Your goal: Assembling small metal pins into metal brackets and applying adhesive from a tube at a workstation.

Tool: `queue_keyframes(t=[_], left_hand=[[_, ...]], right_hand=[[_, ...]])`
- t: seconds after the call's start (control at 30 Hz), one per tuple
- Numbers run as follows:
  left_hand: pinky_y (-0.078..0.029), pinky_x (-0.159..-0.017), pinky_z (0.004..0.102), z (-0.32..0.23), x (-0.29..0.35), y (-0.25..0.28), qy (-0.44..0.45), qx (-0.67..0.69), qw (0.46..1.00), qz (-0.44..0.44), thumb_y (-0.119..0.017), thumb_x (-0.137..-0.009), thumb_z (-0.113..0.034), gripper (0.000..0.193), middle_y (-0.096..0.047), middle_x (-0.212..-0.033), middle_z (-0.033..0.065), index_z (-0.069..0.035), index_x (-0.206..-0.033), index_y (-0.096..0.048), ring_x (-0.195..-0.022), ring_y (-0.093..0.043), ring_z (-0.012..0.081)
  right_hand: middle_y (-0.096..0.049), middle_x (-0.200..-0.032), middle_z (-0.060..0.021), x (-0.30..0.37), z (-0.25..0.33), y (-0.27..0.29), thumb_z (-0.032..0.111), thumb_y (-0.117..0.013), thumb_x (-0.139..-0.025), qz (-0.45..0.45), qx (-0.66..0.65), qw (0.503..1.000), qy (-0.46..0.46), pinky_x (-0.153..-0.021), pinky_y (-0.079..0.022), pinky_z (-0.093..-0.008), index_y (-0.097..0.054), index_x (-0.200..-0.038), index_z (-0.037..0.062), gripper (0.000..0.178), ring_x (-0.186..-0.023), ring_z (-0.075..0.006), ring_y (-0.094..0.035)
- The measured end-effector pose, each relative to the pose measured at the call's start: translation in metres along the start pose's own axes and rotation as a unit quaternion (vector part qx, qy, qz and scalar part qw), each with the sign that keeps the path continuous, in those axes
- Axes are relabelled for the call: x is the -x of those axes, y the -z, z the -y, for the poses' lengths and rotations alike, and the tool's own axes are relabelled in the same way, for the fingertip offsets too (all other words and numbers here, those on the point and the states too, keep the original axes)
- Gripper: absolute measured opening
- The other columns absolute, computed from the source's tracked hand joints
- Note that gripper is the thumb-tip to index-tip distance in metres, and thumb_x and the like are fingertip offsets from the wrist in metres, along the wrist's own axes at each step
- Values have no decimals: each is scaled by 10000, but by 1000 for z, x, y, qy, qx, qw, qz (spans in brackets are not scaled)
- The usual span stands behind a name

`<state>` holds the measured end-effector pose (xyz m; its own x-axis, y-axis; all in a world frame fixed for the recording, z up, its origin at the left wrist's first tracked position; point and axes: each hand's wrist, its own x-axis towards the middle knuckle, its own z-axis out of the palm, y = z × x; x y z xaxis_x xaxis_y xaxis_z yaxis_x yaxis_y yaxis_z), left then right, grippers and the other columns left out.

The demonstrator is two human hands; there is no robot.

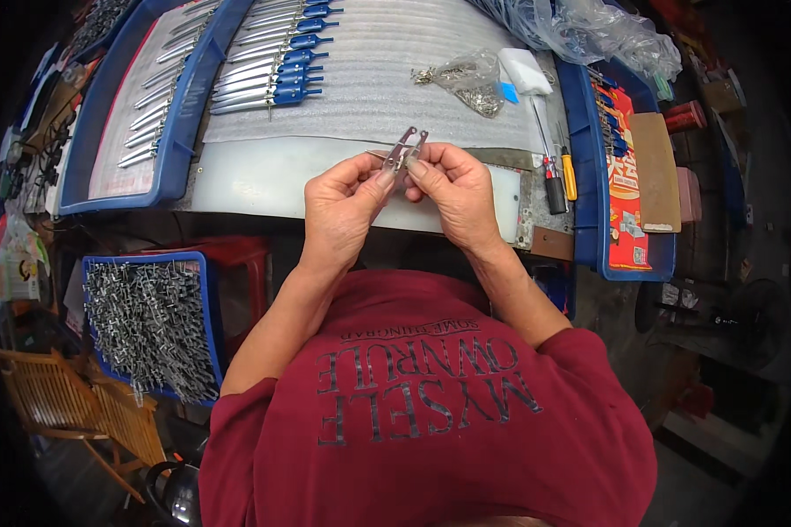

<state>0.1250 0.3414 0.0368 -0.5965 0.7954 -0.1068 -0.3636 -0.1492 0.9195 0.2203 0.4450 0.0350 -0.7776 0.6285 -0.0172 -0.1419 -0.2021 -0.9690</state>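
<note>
Above the front edge of the white board point(255, 180), my two hands meet around a small metal part made of two narrow plates point(402, 151) with holes at their ends. The plates stand apart at the top in a narrow V. My left hand point(347, 198) pinches the left plate between thumb and fingers. Closed on the right plate, my right hand point(457, 193) presses with its thumb near the lower end. A thin pin point(375, 154) sticks out beside my left fingertips. My fingers hide the lower part of the plates.
Silver blades with blue ends point(277, 83) lie in a row on white foam sheeting point(369, 70). Blue trays point(171, 176) flank the bench. A clear bag of small metal pieces point(479, 83), a black-handled screwdriver point(555, 189) and a yellow-handled one point(569, 176) lie right. A blue crate point(209, 325) of metal parts stands lower left.
</note>
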Motion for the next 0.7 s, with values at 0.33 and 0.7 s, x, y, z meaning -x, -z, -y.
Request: queue_keyframes(t=[0.33,0.7], left_hand=[[-454,-591,196,2,0,-2,25,49,998,-1,-542,-805,-61,156,-588,-790,51,33,-926,-566,-652,-533,81],[-368,-464,149,0,2,-4,-14,22,999,-20,-561,-807,-82,154,-571,-709,22,39,-903,-567,-566,-478,27]], right_hand=[[-531,-682,1,3,0,-1,115,-554,-814,0,23,999,-22,-503,-383,-166,-544,-845,-16,134,-577,-38,-467],[-518,-660,-10,7,2,-3,103,-545,-816,12,46,999,5,-511,-391,-171,-530,-825,-10,114,-568,-47,-458]])
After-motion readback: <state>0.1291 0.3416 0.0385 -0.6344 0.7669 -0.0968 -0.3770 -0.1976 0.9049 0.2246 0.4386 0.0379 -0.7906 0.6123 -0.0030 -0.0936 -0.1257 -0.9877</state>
